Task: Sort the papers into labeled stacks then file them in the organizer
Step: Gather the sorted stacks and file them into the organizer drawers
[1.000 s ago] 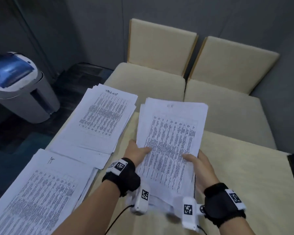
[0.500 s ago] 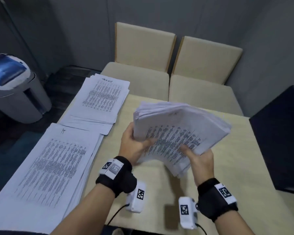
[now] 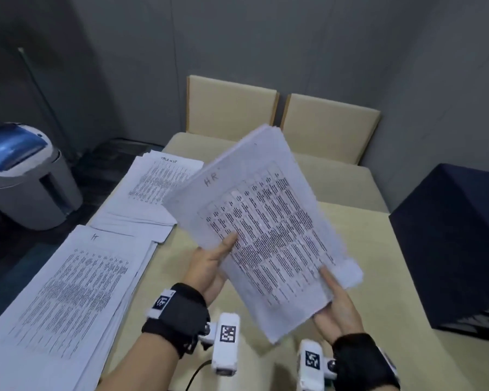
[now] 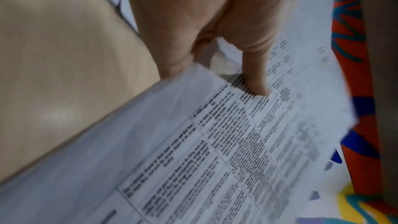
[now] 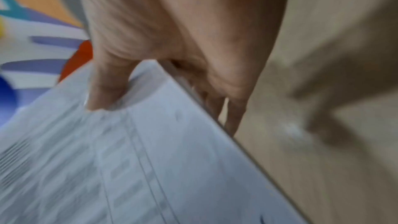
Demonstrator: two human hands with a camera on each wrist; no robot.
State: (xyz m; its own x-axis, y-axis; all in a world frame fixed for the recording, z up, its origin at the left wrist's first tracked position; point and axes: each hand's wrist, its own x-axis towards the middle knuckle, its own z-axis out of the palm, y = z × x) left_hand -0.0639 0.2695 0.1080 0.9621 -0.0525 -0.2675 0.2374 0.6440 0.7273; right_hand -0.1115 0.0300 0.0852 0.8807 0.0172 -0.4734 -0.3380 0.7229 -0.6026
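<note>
HR stack [image 3: 268, 221]: thick sheaf of printed sheets, "HR" handwritten at the top, held up off the table [image 3: 373, 277] and tilted, top edge pointing away toward the chairs [image 3: 277, 114]. Table text on the sheets is too blurred to read in any view.

Left hand [image 3: 209, 266] grips its left edge, thumb on the printed face, fingers hidden behind the paper. Left wrist view confirms the thumb [image 4: 256, 76] pressed on the top sheet. Right hand [image 3: 336, 303] grips the bottom right corner, thumb on top, fingers underneath; right wrist view shows fingers [image 5: 234, 117] under the sheaf edge, heavy motion blur. Both hands closed around the sheaf, a thumb-over pinch grip.

Two more stacks lie flat on the left of the table, well apart from the held one:
- near stack [image 3: 68, 300]: handwritten mark on top, illegible, lower part cut off by the frame edge
- far stack [image 3: 158, 193]: header scribble unreadable, right edge hidden behind the held sheaf, sheets fanned unevenly

Dark box-like thing [image 3: 449, 244] at the table's right, cut off by the frame; can't tell if it is the organizer or what is inside. Grey bin with blue lid [image 3: 20, 176] on the floor at left, contents not visible.
</note>
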